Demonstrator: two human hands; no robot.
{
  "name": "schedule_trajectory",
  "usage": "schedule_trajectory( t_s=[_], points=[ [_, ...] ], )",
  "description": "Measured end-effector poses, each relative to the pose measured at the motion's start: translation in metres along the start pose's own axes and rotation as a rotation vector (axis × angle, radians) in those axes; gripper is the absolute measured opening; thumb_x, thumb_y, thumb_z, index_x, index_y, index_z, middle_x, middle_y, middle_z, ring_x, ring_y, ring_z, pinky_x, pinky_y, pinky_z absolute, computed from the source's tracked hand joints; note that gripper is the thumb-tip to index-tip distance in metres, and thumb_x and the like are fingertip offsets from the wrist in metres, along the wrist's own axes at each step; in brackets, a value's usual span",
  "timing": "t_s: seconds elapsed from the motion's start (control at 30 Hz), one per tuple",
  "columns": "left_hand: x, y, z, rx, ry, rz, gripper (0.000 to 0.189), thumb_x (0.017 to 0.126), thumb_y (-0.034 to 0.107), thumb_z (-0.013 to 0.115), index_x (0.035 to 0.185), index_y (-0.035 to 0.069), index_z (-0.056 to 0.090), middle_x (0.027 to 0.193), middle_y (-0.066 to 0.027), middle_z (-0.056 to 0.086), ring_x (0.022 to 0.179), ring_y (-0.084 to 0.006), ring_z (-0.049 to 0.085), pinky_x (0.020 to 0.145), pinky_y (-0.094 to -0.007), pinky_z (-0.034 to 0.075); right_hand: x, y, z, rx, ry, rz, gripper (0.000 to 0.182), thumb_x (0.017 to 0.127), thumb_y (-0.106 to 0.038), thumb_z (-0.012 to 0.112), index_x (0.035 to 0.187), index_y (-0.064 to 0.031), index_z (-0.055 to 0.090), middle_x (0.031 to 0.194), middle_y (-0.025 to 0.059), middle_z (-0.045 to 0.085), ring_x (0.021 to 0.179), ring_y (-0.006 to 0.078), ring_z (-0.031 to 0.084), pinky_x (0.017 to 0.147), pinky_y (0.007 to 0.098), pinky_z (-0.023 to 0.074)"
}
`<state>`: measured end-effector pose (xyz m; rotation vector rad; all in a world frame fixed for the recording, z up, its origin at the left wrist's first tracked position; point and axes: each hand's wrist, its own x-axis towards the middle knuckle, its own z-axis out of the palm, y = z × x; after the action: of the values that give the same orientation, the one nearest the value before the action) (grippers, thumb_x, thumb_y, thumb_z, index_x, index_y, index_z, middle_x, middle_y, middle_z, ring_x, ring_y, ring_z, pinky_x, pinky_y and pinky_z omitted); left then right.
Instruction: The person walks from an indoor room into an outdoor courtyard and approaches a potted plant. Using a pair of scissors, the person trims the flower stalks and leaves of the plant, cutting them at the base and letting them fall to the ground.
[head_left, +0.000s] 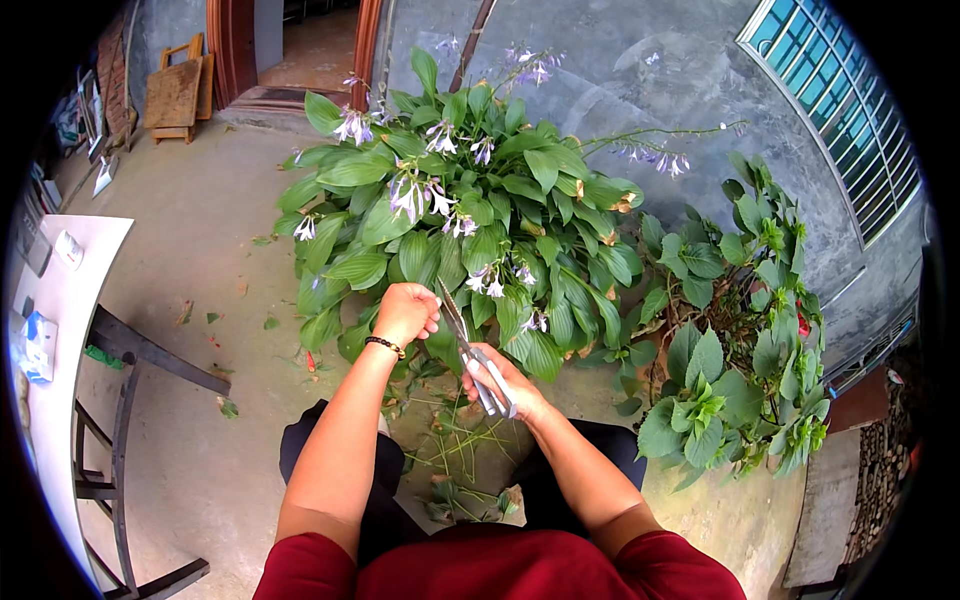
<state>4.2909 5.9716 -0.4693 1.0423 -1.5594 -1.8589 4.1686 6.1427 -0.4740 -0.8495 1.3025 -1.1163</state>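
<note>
Before me stands a large hosta plant (450, 255) with broad green leaves, some browned at the tips, and pale purple flowers. My right hand (502, 382) holds grey-handled scissors (469, 341), whose blades point up and left towards the lower leaves. Just left of the blade tips is my left hand (409, 313), a beaded bracelet on its wrist and the fingers curled together. Whether anything small sits between those fingertips cannot be told. Cut stems (457, 442) and withered leaves lie on the ground between my knees.
A leafy hydrangea-like shrub (720, 375) grows at right, by the grey wall (637, 67) and a barred window (840, 120). At left is a white table (97, 255) with dark metal legs. Wooden boards (172, 97) lean near the doorway (300, 60). Fallen leaves dot the concrete.
</note>
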Motion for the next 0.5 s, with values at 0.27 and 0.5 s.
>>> schedule_trajectory(
  t_s=[0.27, 0.5],
  points=[
    [-0.006, 0.007, -0.004, -0.040, -0.049, -0.066, 0.010, 0.083, 0.009, 0.057, 0.081, 0.000, 0.058, 0.066, -0.0058, 0.059, 0.051, -0.0117, 0.057, 0.041, -0.0229, 0.044, 0.005, 0.001, 0.008, 0.012, 0.001, -0.025, 0.037, 0.089, -0.033, 0.053, 0.115, -0.0077, 0.043, 0.074, 0.0022, 0.051, 0.064, 0.0090, 0.050, 0.057, 0.0220, 0.0427],
    [-0.009, 0.014, -0.017, 0.178, -0.289, -0.137, 0.011, 0.081, 0.010, 0.058, 0.084, 0.000, 0.059, 0.070, -0.0067, 0.061, 0.055, -0.0128, 0.060, 0.045, -0.0234, 0.047, -0.002, 0.000, 0.013, 0.065, 0.071, -0.112, 0.026, 0.087, -0.023, 0.057, 0.105, -0.0055, 0.047, 0.061, -0.0001, 0.048, 0.047, 0.0076, 0.045, 0.044, 0.0215, 0.0368]
  ],
)
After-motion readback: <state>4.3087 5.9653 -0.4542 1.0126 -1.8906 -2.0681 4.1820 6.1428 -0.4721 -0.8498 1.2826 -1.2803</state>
